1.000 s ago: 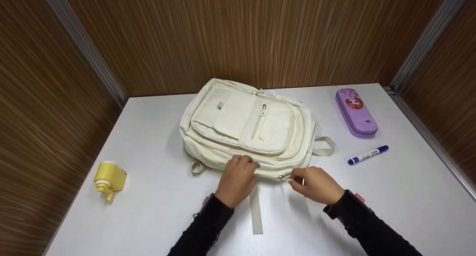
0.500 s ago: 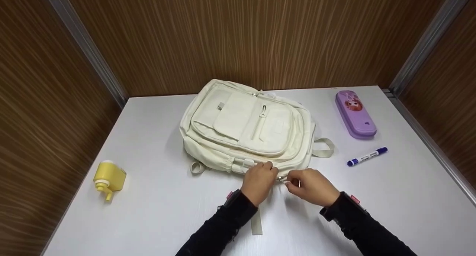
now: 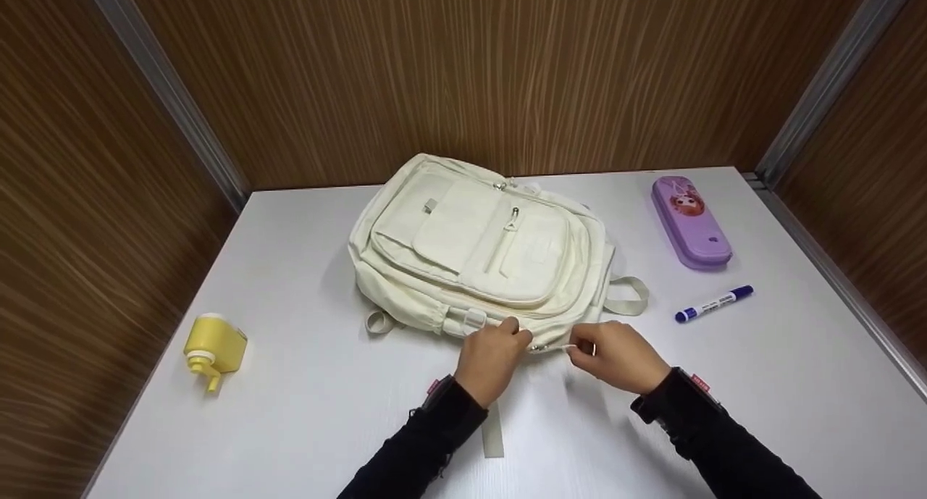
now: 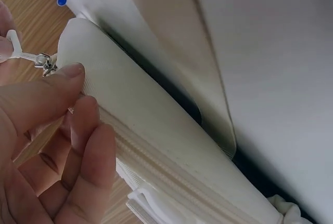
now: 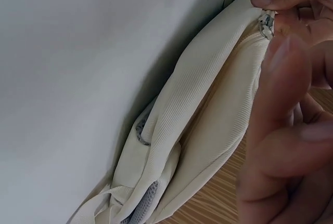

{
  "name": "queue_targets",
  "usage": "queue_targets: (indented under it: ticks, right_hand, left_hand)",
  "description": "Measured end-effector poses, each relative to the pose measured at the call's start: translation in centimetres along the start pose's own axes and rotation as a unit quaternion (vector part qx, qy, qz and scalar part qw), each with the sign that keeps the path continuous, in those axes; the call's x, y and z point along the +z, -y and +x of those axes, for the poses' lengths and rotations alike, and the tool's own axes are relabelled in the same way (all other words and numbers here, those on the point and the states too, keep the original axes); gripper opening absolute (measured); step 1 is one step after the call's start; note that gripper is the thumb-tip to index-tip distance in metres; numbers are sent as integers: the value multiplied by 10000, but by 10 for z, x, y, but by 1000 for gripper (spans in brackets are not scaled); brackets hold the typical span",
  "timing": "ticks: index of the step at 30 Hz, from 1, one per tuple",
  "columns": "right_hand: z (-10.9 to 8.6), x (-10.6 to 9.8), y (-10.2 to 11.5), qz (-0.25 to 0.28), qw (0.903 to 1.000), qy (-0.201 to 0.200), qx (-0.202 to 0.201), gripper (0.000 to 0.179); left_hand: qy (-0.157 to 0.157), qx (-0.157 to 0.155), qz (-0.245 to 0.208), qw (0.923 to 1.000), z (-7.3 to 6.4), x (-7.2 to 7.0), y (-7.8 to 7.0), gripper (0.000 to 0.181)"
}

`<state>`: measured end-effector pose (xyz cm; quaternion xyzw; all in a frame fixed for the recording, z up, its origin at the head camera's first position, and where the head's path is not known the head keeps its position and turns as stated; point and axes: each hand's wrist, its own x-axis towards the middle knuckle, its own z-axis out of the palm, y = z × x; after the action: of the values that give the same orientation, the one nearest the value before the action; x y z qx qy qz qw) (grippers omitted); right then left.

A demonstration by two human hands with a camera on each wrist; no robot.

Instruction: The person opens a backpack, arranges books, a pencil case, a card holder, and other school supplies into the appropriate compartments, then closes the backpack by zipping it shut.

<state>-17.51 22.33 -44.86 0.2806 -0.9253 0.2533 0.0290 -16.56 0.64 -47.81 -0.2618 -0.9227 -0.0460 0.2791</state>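
A cream backpack (image 3: 463,231) lies front side up on the white table. My left hand (image 3: 492,361) pinches its near edge beside the zipper, with thumb and fingers on the fabric in the left wrist view. Just to the right, my right hand (image 3: 619,358) pinches a white zipper pull (image 4: 15,44), which stretches from the metal slider (image 4: 44,63). In the right wrist view, the zipper gap (image 5: 208,99) stands parted on my right hand's side of the slider. From the left hand, the closed zipper teeth (image 4: 171,172) run away along the seam.
A yellow pencil sharpener (image 3: 215,345) with a crank stands at the left. Toward the right lie a purple pencil case (image 3: 693,224) and a blue-capped marker (image 3: 713,303). A strap (image 3: 493,434) hangs from the backpack toward me. Wood-grain panels (image 3: 463,72) enclose the table.
My left hand has shifted right along the backpack's edge, to beside the slider, then slightly back. The right hand has kept hold of the pull and drawn a little away to the right.
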Motion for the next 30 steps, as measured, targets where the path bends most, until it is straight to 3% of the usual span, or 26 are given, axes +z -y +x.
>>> queue_targets:
  ticks: [11,30]
  right_hand:
    - [3,1,-2,348,9984,437,-49,19]
    - [9,-3,-7,231,9990,388,-71,11]
  left_hand:
    - [-391,113,-174,9990,-16,-1,15,12]
    - [-115,299,-514,9982,-27,-13,33,15]
